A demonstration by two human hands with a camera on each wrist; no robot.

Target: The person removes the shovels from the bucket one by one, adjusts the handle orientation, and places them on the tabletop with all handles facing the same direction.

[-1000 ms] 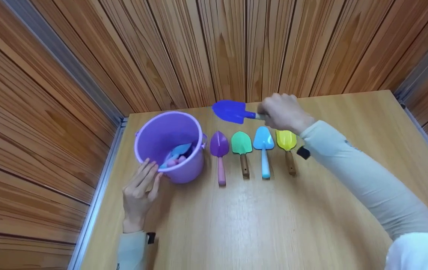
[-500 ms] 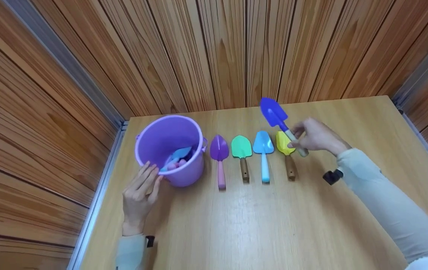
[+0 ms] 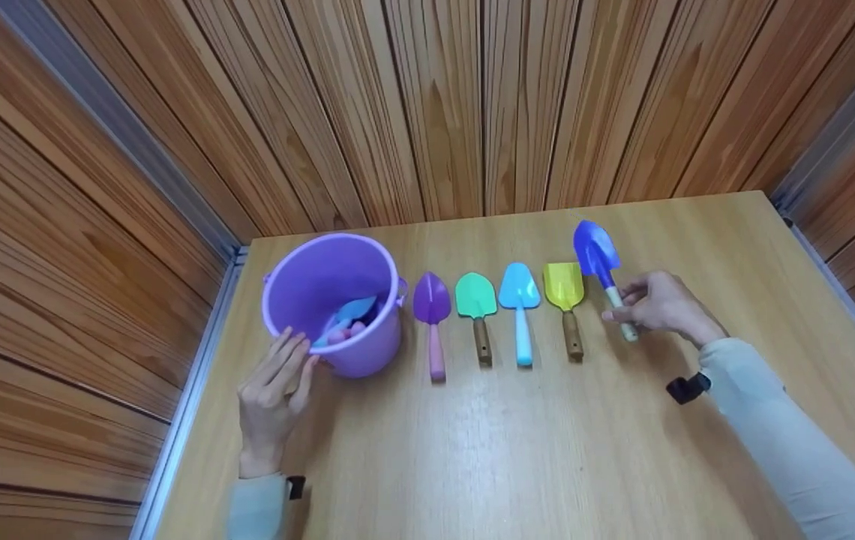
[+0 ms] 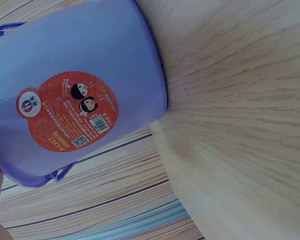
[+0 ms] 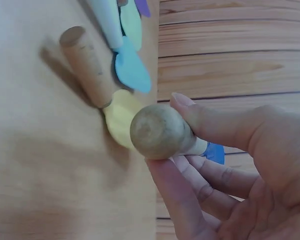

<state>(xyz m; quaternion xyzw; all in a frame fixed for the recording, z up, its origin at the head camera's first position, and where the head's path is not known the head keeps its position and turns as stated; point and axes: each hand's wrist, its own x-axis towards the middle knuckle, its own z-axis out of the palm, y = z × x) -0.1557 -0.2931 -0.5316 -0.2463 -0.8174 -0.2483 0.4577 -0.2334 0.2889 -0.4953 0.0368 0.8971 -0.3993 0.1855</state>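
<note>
My left hand holds the near rim of a purple plastic bucket, fingertips over the edge and thumb on the outside. Inside the bucket lie a blue tool and some pink pieces, partly hidden. My right hand pinches the pale wooden handle of a dark blue hand trowel, its blade pointing away from me. In the right wrist view the handle's round end sits between thumb and fingers. Directly left of this trowel lies a yellow shovel with a brown handle.
In a row right of the bucket lie a purple trowel, a green trowel and a light blue trowel. Wood-patterned panels rise behind and beside the wooden table.
My right hand has brought the dark blue trowel right and toward me, turning its blade from leftward to pointing away, beside the yellow shovel. My left hand stays at the bucket.
</note>
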